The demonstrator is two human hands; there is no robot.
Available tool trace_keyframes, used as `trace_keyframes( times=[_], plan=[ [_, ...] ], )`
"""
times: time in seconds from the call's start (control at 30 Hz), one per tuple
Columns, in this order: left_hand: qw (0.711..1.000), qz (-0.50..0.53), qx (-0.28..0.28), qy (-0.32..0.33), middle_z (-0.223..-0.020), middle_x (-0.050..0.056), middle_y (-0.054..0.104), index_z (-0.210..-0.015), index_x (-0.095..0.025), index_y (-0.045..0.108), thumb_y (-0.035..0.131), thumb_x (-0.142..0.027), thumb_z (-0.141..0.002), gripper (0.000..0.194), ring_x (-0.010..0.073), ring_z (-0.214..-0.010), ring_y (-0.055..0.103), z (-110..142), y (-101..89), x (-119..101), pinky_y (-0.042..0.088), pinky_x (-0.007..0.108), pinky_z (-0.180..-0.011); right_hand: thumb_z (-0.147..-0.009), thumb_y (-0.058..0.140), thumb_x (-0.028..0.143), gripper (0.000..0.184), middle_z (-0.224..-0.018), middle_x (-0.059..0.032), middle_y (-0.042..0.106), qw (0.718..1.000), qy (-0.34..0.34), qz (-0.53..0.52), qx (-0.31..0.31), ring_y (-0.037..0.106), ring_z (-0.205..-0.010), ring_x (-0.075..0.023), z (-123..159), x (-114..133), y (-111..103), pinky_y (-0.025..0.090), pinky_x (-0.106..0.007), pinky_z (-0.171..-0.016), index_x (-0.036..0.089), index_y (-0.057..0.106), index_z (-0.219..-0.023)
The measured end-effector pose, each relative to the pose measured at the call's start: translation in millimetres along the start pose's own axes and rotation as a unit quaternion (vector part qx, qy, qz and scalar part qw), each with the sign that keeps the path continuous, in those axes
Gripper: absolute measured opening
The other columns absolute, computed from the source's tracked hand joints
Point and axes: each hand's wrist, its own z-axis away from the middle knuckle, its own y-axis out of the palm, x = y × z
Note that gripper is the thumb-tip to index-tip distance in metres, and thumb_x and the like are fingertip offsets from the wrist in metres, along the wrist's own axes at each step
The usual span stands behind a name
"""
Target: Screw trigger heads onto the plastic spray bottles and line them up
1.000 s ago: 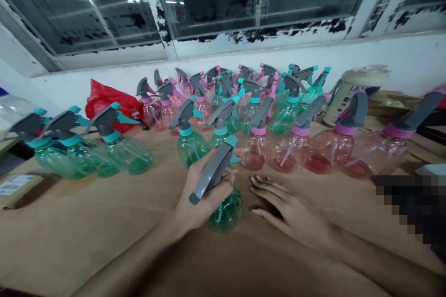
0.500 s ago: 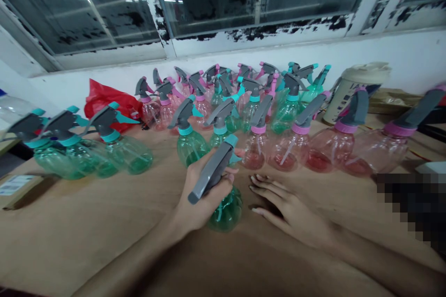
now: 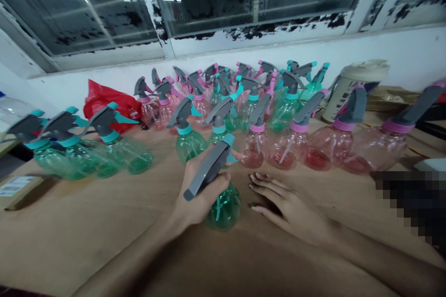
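My left hand (image 3: 198, 190) is wrapped round the neck of a green spray bottle (image 3: 225, 209) at the middle of the table. Its grey trigger head with a teal nozzle slants up and away to the right above my fingers. Part of the bottle's neck and trigger is hidden by the hand. To the right, my right hand (image 3: 285, 204) lies flat on the table, fingers stretched toward the bottle and holding nothing. Just beyond the hands stand a green spray bottle (image 3: 190, 146) and a pink spray bottle (image 3: 253, 153).
Several green spray bottles (image 3: 128, 155) line the left and several pink ones (image 3: 322, 151) the right. More stand packed against the wall. A red plastic bag (image 3: 104, 97), a beige tumbler (image 3: 351, 88) and a flat cardboard box (image 3: 21, 188) lie around the wooden table (image 3: 87, 227).
My left hand and the green spray bottle have shifted very slightly left and up. My right hand stays in place.
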Motion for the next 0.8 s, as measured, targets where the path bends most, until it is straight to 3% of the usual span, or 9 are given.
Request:
trace_keyframes(
  times=[0.17,0.6,0.8],
  plan=[
    [0.999,0.023,0.015,0.033,-0.104,-0.001,0.065,-0.110,-0.027,0.058,0.050,-0.012,-0.074,0.040,0.0167,-0.087,0.061,1.6,3.2,2.9,0.049,0.027,-0.077,-0.089,0.047,0.038,0.043,-0.132,-0.0086,0.052,1.000,0.003,0.016,0.013,0.041,-0.126,-0.0231,0.1,0.0,-0.3,0.038,-0.045,-0.103,0.016,0.049,-0.127],
    [1.000,0.016,0.013,0.016,-0.086,0.001,0.064,-0.111,-0.023,0.056,0.049,-0.017,-0.077,0.036,0.0162,-0.077,0.062,3.4,4.8,5.3,0.050,0.027,-0.072,-0.089,0.047,0.037,0.044,-0.132,-0.0092,0.052,1.000,-0.003,0.019,0.012,0.041,-0.127,-0.0228,0.3,-0.2,0.1,0.038,-0.045,-0.104,0.014,0.048,-0.127],
    [1.000,0.014,-0.007,0.005,-0.081,0.001,0.065,-0.102,-0.021,0.058,0.051,-0.019,-0.074,0.029,0.0178,-0.075,0.064,1.8,5.1,5.2,0.051,0.029,-0.072,-0.089,0.048,0.038,0.045,-0.131,-0.0090,0.053,1.000,-0.001,0.019,0.016,0.041,-0.126,-0.0225,-0.2,0.0,-0.4,0.037,-0.044,-0.104,0.014,0.050,-0.126]
  ],
)
